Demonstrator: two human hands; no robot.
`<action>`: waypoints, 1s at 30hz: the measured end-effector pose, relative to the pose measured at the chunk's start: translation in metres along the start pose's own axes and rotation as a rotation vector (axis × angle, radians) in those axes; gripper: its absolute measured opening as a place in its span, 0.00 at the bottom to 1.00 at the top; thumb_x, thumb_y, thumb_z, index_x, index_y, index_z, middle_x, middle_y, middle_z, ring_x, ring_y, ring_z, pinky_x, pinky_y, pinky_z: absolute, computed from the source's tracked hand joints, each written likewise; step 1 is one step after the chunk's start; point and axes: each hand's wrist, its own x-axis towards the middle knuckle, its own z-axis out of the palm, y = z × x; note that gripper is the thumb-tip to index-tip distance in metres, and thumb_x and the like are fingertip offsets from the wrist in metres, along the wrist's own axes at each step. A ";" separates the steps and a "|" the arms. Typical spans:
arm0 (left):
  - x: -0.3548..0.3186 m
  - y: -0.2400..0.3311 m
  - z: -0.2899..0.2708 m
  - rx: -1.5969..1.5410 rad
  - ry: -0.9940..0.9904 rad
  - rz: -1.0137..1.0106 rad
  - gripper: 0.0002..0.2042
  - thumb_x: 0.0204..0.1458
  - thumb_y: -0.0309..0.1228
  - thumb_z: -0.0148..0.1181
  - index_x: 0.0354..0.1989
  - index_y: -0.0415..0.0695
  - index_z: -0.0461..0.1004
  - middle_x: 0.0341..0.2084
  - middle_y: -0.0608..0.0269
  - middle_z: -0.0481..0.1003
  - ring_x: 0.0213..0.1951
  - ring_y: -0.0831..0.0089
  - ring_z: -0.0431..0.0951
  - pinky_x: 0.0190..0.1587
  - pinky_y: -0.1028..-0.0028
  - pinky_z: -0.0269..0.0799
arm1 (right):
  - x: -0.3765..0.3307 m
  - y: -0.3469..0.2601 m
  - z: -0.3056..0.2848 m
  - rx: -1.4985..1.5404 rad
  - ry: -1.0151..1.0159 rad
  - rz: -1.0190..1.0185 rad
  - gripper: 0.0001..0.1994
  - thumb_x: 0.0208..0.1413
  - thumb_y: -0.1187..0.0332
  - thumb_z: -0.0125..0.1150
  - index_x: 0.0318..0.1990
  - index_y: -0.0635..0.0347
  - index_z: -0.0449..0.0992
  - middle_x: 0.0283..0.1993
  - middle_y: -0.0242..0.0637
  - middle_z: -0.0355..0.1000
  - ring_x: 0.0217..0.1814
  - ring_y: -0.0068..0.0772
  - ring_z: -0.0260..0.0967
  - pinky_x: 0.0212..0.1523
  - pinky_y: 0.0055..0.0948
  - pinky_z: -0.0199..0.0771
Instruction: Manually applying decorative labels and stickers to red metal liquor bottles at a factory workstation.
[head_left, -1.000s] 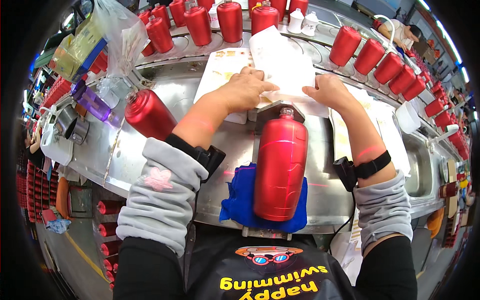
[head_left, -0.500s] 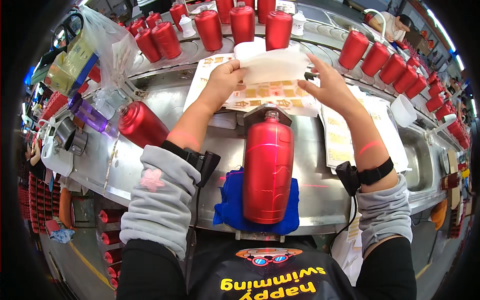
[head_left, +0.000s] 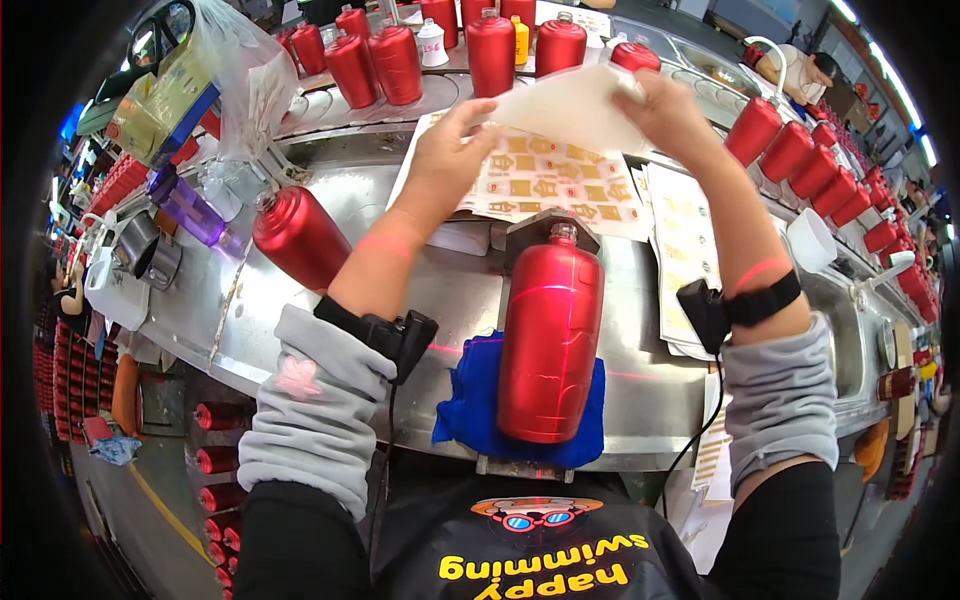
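A thin whitish translucent paper sheet (head_left: 560,108) is stretched between my two hands above a larger sheet of gold decals (head_left: 560,180). My left hand (head_left: 447,158) has its fingertips closed at the sheet's left edge. At its right corner, my right hand (head_left: 668,115) grips the sheet, slightly blurred. Nearest to me, a glossy red bottle (head_left: 550,345) lies with its neck pointing away. Its neck end meets a dark metal rest (head_left: 525,232), and a blue cloth (head_left: 468,400) is under its body. Red light lines cross the bottle and both forearms.
Another red bottle (head_left: 300,235) lies tilted left of my left forearm, near a purple drink bottle (head_left: 190,210). Stacked decal sheets (head_left: 683,255) are on the right, before a sink (head_left: 840,330). Red bottles line the far conveyor (head_left: 440,95); a co-worker (head_left: 800,70) is far right.
My right hand was open beside the sheet and now grips its corner. The sheet has been raised and tilted, uncovering more gold decals. The view has shifted slightly, and bottles on the conveyor stand elsewhere.
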 end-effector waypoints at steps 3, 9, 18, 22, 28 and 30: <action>-0.002 -0.009 -0.014 -0.095 -0.044 -0.189 0.17 0.57 0.30 0.55 0.54 0.39 0.71 0.43 0.65 0.74 0.42 0.82 0.71 0.46 0.77 0.69 | 0.028 0.012 -0.031 0.225 -0.026 0.091 0.14 0.59 0.63 0.60 0.45 0.62 0.77 0.37 0.32 0.78 0.36 0.20 0.72 0.40 0.25 0.72; -0.019 0.001 -0.021 -0.400 -0.035 -0.461 0.19 0.60 0.40 0.53 0.51 0.38 0.71 0.43 0.59 0.74 0.43 0.72 0.74 0.46 0.72 0.73 | 0.035 -0.003 -0.081 0.203 0.012 -0.195 0.11 0.59 0.68 0.58 0.45 0.65 0.76 0.39 0.32 0.75 0.40 0.21 0.71 0.43 0.25 0.70; -0.018 0.055 0.007 -1.172 -0.065 -0.843 0.36 0.59 0.54 0.49 0.58 0.29 0.55 0.52 0.38 0.66 0.46 0.55 0.75 0.47 0.65 0.76 | -0.070 -0.085 -0.092 -0.274 0.247 -0.806 0.15 0.32 0.78 0.67 0.34 0.59 0.77 0.41 0.36 0.70 0.52 0.44 0.67 0.49 0.38 0.72; -0.026 0.084 0.032 -1.048 -0.227 -0.728 0.26 0.57 0.46 0.57 0.55 0.41 0.60 0.44 0.50 0.71 0.39 0.65 0.76 0.42 0.69 0.76 | -0.124 -0.099 -0.100 -0.297 0.317 -0.760 0.15 0.30 0.76 0.67 0.33 0.60 0.78 0.41 0.38 0.70 0.51 0.45 0.67 0.48 0.38 0.72; -0.045 0.128 0.066 -0.456 -0.416 -0.321 0.31 0.53 0.46 0.62 0.60 0.44 0.58 0.43 0.60 0.71 0.36 0.72 0.73 0.39 0.74 0.71 | -0.184 -0.074 -0.154 -0.300 0.496 -0.616 0.16 0.29 0.75 0.71 0.33 0.61 0.78 0.39 0.37 0.71 0.49 0.44 0.69 0.47 0.36 0.70; -0.057 0.148 0.086 -0.132 -0.492 0.062 0.40 0.48 0.45 0.66 0.66 0.44 0.53 0.46 0.58 0.70 0.39 0.69 0.71 0.42 0.70 0.69 | -0.204 -0.060 -0.175 -0.274 0.557 -0.581 0.16 0.31 0.77 0.70 0.33 0.63 0.77 0.38 0.38 0.71 0.47 0.42 0.70 0.47 0.34 0.70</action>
